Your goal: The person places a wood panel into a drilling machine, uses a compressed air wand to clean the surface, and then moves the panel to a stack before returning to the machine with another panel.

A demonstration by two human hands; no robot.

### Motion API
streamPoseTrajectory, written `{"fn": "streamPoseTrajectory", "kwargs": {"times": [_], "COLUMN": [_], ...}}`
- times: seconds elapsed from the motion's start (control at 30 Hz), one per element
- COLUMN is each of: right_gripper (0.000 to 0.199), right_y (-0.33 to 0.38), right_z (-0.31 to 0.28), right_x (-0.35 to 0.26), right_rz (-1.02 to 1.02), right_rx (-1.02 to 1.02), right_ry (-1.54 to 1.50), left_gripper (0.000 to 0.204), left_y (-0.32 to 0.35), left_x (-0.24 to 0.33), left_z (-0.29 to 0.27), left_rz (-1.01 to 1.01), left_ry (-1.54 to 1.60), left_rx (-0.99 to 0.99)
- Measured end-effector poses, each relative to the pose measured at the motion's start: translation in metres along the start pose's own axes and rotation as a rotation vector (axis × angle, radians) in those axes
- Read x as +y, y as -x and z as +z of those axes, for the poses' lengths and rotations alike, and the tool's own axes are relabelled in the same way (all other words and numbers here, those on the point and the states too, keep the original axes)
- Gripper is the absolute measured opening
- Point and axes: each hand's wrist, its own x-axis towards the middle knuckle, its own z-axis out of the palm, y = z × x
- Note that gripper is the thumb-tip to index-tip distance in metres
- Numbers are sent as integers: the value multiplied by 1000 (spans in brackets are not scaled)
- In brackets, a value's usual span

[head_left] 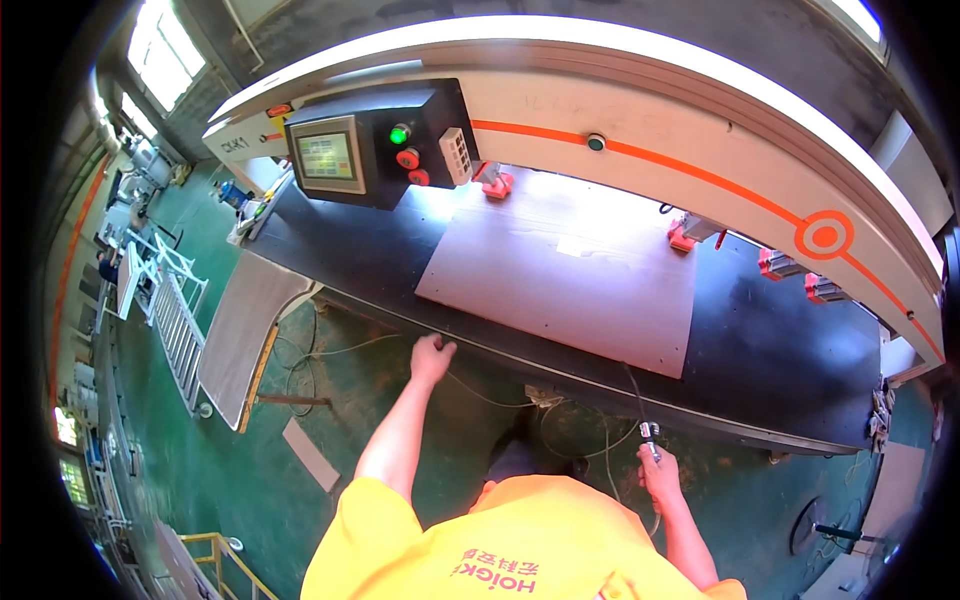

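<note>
My right hand (658, 475) is wrapped round the handle of an air blow gun (648, 432). Its long thin nozzle points up toward the front edge of a flat brownish board (560, 290). The board lies on the black worktable (350, 240) under the machine's beam, with a small pale patch on its upper part. My left hand (432, 358) is just off the table's front edge, its fingers curled in with nothing seen in them. A thin hose runs down from below my right hand.
A control box (380, 145) with a screen and buttons hangs on the white beam (680, 160). Red-footed clamps (683, 236) sit beneath it. A curved board (240, 335) and a roller conveyor (177, 335) stand left. Hoses and a board offcut (311, 455) lie on the green floor.
</note>
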Motion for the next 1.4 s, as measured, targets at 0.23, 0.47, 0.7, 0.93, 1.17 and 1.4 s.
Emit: {"fn": "streamPoseTrajectory", "kwargs": {"times": [0.23, 0.47, 0.7, 0.93, 1.17, 1.4], "right_gripper": [31, 31, 43, 37, 38, 38], "right_y": [3, -21, -36, -52, -100, -199], "right_z": [18, 69, 71, 32, -67, -77], "right_x": [-6, -59, -77, -66, -16, -32], "right_rz": [131, 182, 68, 41, 181, -47], "right_rx": [39, 47, -132, -43, 326, -43], "right_ry": [14, -15, 548, 475, -104, -337], "left_gripper": [60, 69, 58, 61, 58, 49], "left_y": [-142, -189, -184, -152, -63, 67], "left_x": [-27, -40, -16, -61, -47, 41], "left_z": [14, 27, 6, 35, 36, 107], "left_rz": [105, 184, 119, 235, 53, 19], "left_ry": [-175, -202, -190, -245, -115, 26], "left_rx": [202, 100, 48, 305, 205, -48]}}
